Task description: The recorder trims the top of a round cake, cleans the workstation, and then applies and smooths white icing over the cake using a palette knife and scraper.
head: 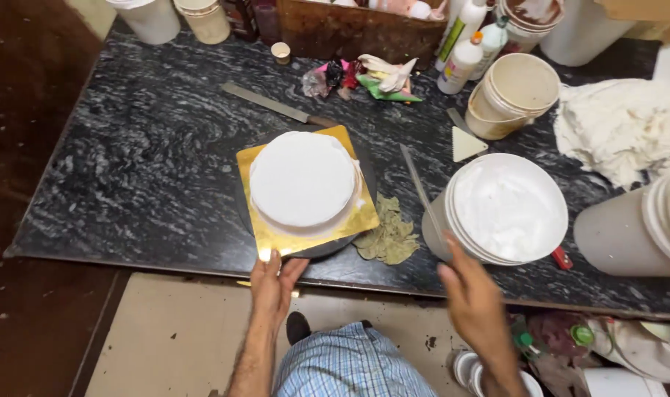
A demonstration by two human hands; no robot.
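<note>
A round white-iced cake (303, 179) sits on a square gold board (265, 234), which rests on a dark round turntable (322, 250) on the black marbled counter. My left hand (272, 283) touches the near corner of the gold board, fingers together. My right hand (473, 298) hovers blurred in front of a large white bucket of cream (505, 209), holding nothing that I can see. A long thin spatula (419, 187) lies between the cake and the bucket.
A long knife (276, 105) lies behind the cake. Crumpled greenish paper (388, 235) sits beside the turntable. Stacked tubs (513, 94), a triangular scraper (466, 143), squeeze bottles (461, 62), white cloth (622, 125) and more buckets (636, 228) crowd the right side.
</note>
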